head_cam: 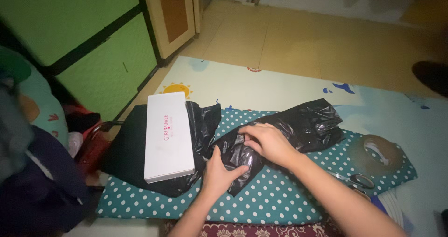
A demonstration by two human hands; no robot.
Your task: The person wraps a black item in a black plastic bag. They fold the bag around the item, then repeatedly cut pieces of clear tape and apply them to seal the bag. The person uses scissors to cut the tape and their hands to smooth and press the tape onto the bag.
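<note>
A crumpled black plastic bag [308, 122] lies across a teal cushion with white dots [275, 199]. My left hand [219, 171] presses flat on the bag's near edge, fingers spread. My right hand [268, 141] rests on the bag's middle, its fingers curled and pinching the plastic. A long white box [168, 134] lies just left of my hands, partly on the black plastic and partly on a dark cloth [128, 143].
A roll of brown tape [380, 153] and scissors [357, 178] lie on the cushion's right end. Green cabinet doors [107, 64] stand at the left, with piled clothes [32, 171] below them. A pale play mat [261, 85] and tan floor tiles stretch beyond.
</note>
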